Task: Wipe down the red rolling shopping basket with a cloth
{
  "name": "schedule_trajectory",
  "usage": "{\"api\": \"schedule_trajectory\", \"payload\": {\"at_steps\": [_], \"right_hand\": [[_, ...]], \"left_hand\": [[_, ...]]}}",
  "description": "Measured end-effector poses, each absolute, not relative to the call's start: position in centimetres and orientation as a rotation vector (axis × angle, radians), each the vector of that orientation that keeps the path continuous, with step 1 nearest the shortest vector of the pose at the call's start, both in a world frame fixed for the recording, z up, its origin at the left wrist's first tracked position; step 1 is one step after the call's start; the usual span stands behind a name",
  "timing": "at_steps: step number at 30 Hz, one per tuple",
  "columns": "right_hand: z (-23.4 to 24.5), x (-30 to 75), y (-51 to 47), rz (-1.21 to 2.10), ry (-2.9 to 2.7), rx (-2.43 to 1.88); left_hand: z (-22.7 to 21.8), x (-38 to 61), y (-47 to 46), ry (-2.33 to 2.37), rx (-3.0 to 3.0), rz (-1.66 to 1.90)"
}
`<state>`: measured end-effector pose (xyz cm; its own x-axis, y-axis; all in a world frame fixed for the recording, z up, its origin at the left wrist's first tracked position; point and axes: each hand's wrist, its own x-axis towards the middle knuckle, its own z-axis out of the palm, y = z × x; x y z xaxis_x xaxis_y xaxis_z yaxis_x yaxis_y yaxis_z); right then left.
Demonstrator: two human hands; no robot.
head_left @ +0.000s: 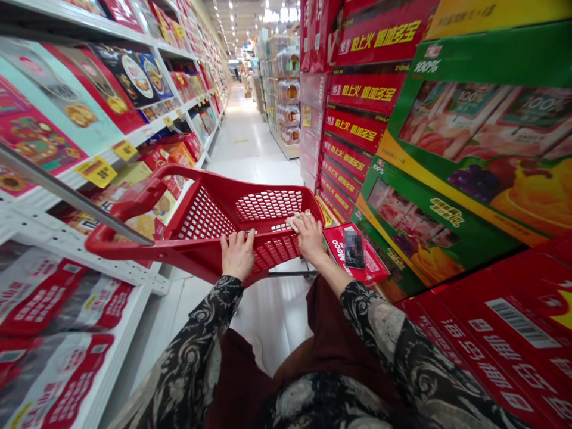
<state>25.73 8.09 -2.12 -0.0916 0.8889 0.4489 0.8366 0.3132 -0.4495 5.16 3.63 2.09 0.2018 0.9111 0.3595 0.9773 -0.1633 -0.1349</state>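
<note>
Head camera, looking down a supermarket aisle: both hands sit on the near rim of a red plastic shopping basket with latticed walls. It stands tilted just ahead of the person's knees, between the shelving on the left and the stacked cartons on the right. The left hand has its fingers folded over the rim and is closed on it. The right hand grips the same rim further right, fingers curled down, with a small pale crumpled scrap pinned under them; what the scrap is cannot be told. No goods show in the visible part of the basket, though its bottom is hidden behind the near wall, so it looks unfilled. Its red looped handle juts left, crossed by a grey metal bar.

Underfoot a pale glossy tiled floor runs off beneath rows of ceiling lights. White shelves on the left carry biscuit boxes and yellow price tags. On the right rise red drink cartons and green juice cartons.
</note>
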Motion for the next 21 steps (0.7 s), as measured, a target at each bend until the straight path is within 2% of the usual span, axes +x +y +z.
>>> {"api": "schedule_trajectory", "payload": {"at_steps": [2, 6, 9, 12, 16, 18, 21], "right_hand": [[-2.3, 26.2, 8.0, 0.132, -1.854, -1.546], [-1.8, 24.7, 7.8, 0.289, -1.765, -1.282], [-0.6, 22.6, 8.0, 0.475, -1.447, -1.146], [0.5, 20.9, 8.3, 0.766, -1.001, -1.086], [1.5, 19.2, 8.2, 1.237, -0.542, -0.84], [1.7, 18.7, 8.0, 1.395, -0.418, -0.713], [1.7, 18.5, 7.4, 1.504, -0.324, -0.651]], "left_hand": [[2.1, 5.2, 3.7, -1.795, -2.153, -0.286], [2.2, 5.5, 3.7, -1.843, -2.148, -0.317], [2.2, 6.3, 3.8, -1.905, -2.17, -0.493], [2.4, 8.0, 4.4, -2.035, -2.228, -0.992], [3.0, 11.0, 6.2, -2.261, -2.212, -2.006], [3.3, 12.1, 6.9, -2.334, -2.109, -2.402], [3.2, 12.6, 7.5, -2.454, -1.985, -2.514]]}}
